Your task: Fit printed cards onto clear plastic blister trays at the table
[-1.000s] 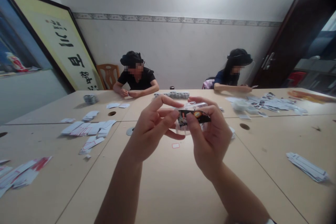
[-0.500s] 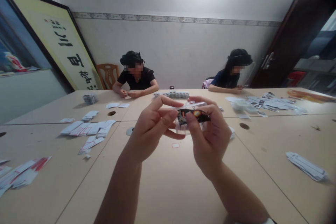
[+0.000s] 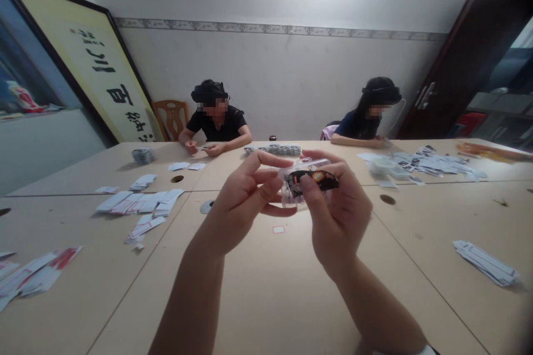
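Note:
Above the middle of the table, my left hand (image 3: 241, 199) grips the left side of a small clear plastic case (image 3: 288, 198), thumb and fingers closed around its edge. A black printed label (image 3: 328, 179) with an orange burst lies across the front of the case. My right hand (image 3: 341, 219) is closed on the label, its thumb pressing the printed face and its fingers behind, at the right side of the case. Whether the label is stuck to the case or loose, I cannot tell. A small red-edged white slip (image 3: 278, 229) lies on the table below my hands.
White paper slips (image 3: 139, 203) lie in piles on the left, another stack (image 3: 485, 262) at the right. Round stacked items (image 3: 142, 156) stand far left, more (image 3: 277, 150) at the far middle. Two people (image 3: 216, 122) sit across the table, near scattered papers (image 3: 437, 163) on the right.
My right hand has shifted slightly right with the black label, whose left end is now away from my left thumb. My left hand stays nearly in place on the case.

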`<state>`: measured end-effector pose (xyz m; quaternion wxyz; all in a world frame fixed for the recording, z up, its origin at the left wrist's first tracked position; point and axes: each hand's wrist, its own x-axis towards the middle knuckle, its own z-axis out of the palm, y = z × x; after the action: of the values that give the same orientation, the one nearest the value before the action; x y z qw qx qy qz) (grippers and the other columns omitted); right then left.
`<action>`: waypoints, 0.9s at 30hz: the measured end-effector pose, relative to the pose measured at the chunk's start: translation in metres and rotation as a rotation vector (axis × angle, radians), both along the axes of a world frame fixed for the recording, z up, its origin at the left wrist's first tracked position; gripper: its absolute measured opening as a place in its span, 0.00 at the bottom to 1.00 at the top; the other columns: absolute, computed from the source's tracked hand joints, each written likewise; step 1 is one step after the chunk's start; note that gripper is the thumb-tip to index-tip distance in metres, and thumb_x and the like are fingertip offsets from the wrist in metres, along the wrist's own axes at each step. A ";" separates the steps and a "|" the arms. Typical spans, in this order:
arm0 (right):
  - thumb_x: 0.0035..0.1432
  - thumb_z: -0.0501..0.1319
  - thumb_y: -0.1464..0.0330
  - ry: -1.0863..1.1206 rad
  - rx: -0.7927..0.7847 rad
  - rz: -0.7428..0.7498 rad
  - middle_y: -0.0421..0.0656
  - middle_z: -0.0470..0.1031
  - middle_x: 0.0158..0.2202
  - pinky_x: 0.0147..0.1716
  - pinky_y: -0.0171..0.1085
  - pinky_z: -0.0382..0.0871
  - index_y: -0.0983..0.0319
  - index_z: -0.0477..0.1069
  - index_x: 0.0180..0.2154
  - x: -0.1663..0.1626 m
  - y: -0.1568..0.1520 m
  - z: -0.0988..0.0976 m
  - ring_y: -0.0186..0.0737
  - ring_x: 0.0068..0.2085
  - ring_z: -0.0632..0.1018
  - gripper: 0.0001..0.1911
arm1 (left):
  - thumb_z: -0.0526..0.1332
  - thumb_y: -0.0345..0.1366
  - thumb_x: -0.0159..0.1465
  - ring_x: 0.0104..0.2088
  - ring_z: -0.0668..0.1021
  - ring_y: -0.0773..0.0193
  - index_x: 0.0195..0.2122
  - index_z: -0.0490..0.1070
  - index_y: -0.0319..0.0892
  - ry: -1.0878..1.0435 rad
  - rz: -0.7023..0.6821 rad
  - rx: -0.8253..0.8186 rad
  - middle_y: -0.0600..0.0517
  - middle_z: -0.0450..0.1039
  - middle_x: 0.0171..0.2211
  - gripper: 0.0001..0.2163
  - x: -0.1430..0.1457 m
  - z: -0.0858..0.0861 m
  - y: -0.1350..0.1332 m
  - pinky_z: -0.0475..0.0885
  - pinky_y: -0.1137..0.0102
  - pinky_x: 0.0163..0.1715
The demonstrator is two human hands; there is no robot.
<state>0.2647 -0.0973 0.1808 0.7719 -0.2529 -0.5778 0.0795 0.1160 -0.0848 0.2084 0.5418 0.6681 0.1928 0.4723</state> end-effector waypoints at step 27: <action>0.61 0.63 0.73 -0.050 0.005 -0.097 0.44 0.78 0.43 0.52 0.52 0.72 0.57 0.71 0.34 -0.002 0.001 0.001 0.48 0.52 0.79 0.05 | 0.65 0.38 0.67 0.32 0.82 0.65 0.41 0.68 0.45 -0.040 0.084 0.050 0.55 0.78 0.30 0.07 0.008 0.003 -0.005 0.84 0.71 0.30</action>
<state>0.2627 -0.0965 0.1818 0.7608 -0.2805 -0.5842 0.0340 0.1237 -0.0894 0.2119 0.5083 0.6632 0.1978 0.5125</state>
